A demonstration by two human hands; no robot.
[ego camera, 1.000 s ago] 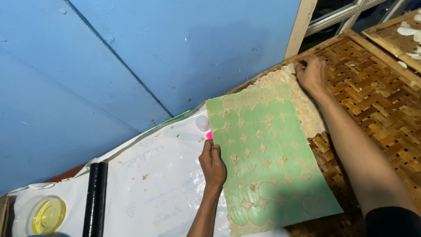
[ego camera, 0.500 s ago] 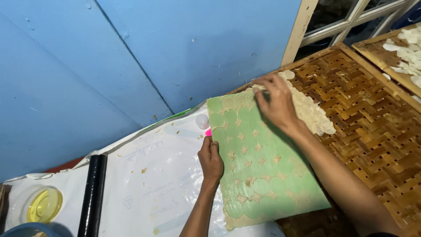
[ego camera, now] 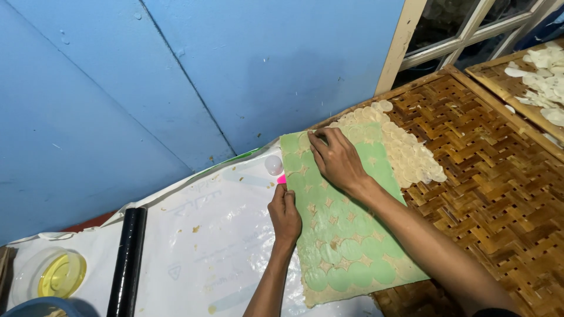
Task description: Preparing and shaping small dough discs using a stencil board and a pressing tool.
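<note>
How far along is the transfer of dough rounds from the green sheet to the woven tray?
Done: a patch of pale dough rounds lies on the woven bamboo tray. In hand: the right hand presses the green plastic sheet lying over them, while the left hand pinches its edge. Left: many rounds cling to the sheet, and much of the tray is bare.

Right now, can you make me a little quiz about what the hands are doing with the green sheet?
1. True or false: the right hand lies flat on the green sheet.
2. What lies under the sheet's far end? A) pale round discs B) spoons C) leaves
3. Which hand pinches the sheet's edge beside the pink tool?

Key: 1 true. 2 A. 3 the left hand.
</note>
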